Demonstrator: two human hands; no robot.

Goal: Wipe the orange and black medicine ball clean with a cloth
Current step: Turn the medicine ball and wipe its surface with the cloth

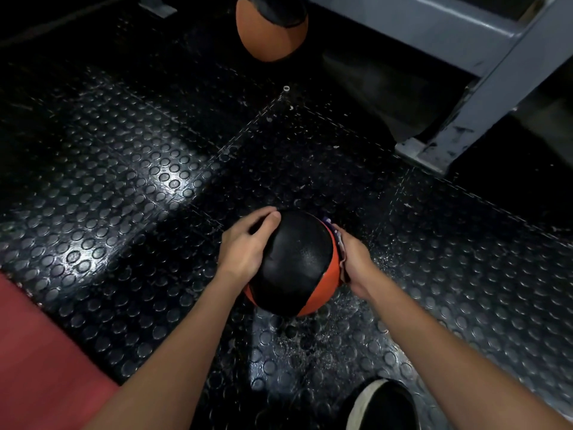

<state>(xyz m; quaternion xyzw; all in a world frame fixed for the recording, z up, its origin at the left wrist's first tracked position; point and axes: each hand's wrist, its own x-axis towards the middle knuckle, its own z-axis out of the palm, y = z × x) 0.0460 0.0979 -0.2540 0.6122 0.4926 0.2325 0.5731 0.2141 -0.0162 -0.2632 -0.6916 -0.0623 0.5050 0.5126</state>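
An orange and black medicine ball (296, 262) sits low in the middle of the view, above the studded black floor, its black panel facing up. My left hand (245, 243) cups the ball's left side with fingers curled over the top edge. My right hand (355, 262) presses a crumpled cloth (338, 243) against the ball's right orange side; only a thin pale and purple edge of the cloth shows between palm and ball.
A second orange and black ball (271, 29) lies at the top centre. A grey metal frame (459, 131) stands at the upper right with its foot on the floor. A red mat (40, 352) covers the lower left. A black shoe (383, 405) is at the bottom.
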